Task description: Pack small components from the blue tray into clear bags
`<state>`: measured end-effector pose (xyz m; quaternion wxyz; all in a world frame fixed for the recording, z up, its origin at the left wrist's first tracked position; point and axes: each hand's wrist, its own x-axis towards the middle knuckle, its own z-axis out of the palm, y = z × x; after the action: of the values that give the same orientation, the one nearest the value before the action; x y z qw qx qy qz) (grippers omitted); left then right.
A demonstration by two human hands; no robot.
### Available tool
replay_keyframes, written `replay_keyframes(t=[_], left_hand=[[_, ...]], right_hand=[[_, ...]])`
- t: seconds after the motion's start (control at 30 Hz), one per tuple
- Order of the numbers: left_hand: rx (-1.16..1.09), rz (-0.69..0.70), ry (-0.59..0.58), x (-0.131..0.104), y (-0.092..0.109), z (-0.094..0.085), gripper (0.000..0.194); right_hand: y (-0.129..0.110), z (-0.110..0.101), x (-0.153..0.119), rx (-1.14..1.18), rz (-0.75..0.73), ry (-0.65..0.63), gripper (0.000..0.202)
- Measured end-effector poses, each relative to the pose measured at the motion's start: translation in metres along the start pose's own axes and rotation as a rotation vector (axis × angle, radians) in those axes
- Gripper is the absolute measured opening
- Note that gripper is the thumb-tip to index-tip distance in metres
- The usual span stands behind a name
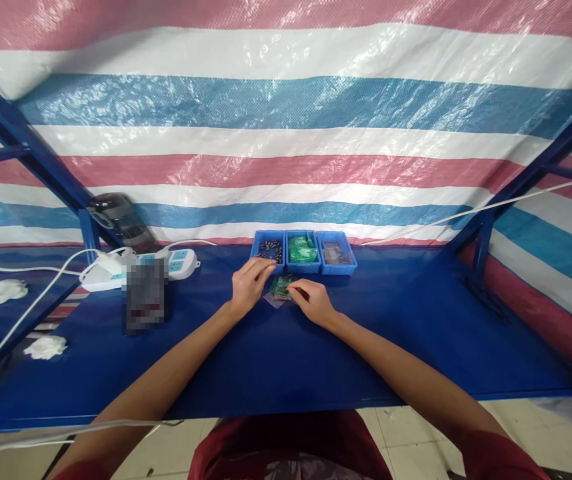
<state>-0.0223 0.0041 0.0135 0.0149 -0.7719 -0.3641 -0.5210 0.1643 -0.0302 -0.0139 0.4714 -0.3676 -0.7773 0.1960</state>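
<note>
Three blue bins stand side by side towards the back of the table. Small dark parts lie in the left bin [253, 252], green boards [302, 248] fill the middle one, and flat clear plastic pieces [335, 253] are in the right one. My left hand [249, 285] is at the front of the left bin, fingertips pinched together; whatever they hold is too small to make out. My right hand [315, 301] has its thumb and finger closed at the edge of a green circuit board [281, 285]. Clear plastic [275, 301] lies under the board on the table.
To the left are a white power strip [182, 265] with cables, a dark bottle [125, 223] and a blurred-out dark object [145, 297]. Crumpled white tissues [46, 347] lie further left. Blue frame bars rise at both sides, with a striped sheet [286, 143] behind the blue table [276, 367].
</note>
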Motion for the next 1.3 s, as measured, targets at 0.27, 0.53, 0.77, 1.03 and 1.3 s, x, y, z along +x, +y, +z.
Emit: replay_keyframes(t=[0.27, 0.53, 0.77, 1.03, 1.3], left_hand=[[0.351, -0.096, -0.078, 0.012, -0.022, 0.001, 0.032], [0.230, -0.093, -0.128, -0.009, -0.009, 0.002, 0.018], [0.050, -0.132, -0.205, -0.025, -0.004, 0.013, 0.021], [-0.047, -0.102, -0.232, -0.023, -0.001, 0.011, 0.023], [-0.062, -0.091, -0.237, -0.025, 0.001, 0.009, 0.022]], right_hand=[[0.007, 0.003, -0.002, -0.140, 0.026, -0.002, 0.024], [0.016, 0.009, -0.001, -0.430, -0.088, -0.140, 0.020], [0.015, 0.008, 0.001, -0.326, -0.033, -0.136, 0.011], [0.006, 0.002, 0.001, -0.139, 0.071, 0.023, 0.018], [0.003, 0.001, 0.001, -0.097, 0.060, 0.069, 0.023]])
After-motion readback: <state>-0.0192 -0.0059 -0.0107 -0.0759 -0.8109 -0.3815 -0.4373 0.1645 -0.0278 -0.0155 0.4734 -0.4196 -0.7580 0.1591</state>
